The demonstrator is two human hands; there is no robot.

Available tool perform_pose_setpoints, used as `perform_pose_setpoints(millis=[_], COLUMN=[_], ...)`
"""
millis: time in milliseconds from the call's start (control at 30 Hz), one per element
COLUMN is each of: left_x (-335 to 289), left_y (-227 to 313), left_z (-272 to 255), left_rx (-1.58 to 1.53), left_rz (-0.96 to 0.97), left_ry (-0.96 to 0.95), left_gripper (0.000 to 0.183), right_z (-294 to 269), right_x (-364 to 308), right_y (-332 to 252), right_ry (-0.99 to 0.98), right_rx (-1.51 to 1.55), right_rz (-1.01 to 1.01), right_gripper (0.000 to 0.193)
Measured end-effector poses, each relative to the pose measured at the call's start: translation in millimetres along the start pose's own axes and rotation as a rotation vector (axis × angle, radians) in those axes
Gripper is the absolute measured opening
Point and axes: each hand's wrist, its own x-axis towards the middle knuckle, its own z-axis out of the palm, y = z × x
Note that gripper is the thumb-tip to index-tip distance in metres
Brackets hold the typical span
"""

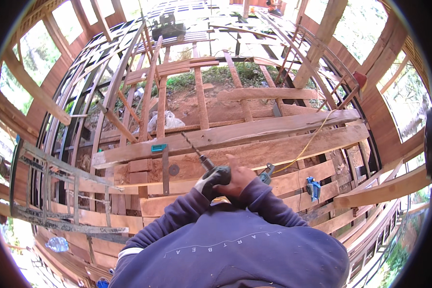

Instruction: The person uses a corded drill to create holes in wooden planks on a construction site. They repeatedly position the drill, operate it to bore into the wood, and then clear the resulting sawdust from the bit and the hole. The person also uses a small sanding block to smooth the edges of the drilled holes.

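- One drill [207, 162] is in the person's grip, low in the middle of the view, over the front timbers; its body is mostly hidden.
- Its single spiral bit [192, 145] points forward and to the left, and the long axis slants that way from the hands (the tip appears over the far edge of a beam; I cannot tell if it touches).
- The left hand [214, 182], gloved, is curled around the drill just behind the chuck.
- The right hand [240, 178], bare, lies against the glove with one finger raised; I cannot tell what its hidden fingers close on.
- Two thick beams run across in front: a far beam [273, 126] and a near beam [293, 144], roughly side by side.
- One square [165, 173] with a teal stock lies across them, its blade toward the person; one dark round disc [174, 170] sits just beside it.
- Two blue tools are at the right: a nearer tool [266, 174] beside the right wrist, and a farther tool [313, 188] on a plank.
- One yellow cord [313, 137] crosses both beams.
- One clear bottle [57, 244] lies at lower left.
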Motion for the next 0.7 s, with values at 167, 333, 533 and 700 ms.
perform_pose_setpoints(millis=[167,333,533,700], left_x=[1,4,10,15], left_y=[-18,-18,-27,-22], left_z=[-24,-42,-67,-77], left_rx=[-0.230,-0.386,-0.423,-0.394], left_rz=[-0.068,-0.124,-0.244,-0.225], left_ry=[0.178,0.263,0.413,0.215], left_gripper=[0.037,0.048,0.051,0.056], right_z=[12,8,23,84], right_x=[2,-12,-11,8], right_y=[27,54,52,82], right_ry=[-0.076,-0.079,-0.063,0.110], right_rx=[0.153,0.057,-0.216,0.138], right_rz=[-0.279,-0.529,-0.456,-0.335], right_gripper=[0.115,0.108,0.089,0.063])
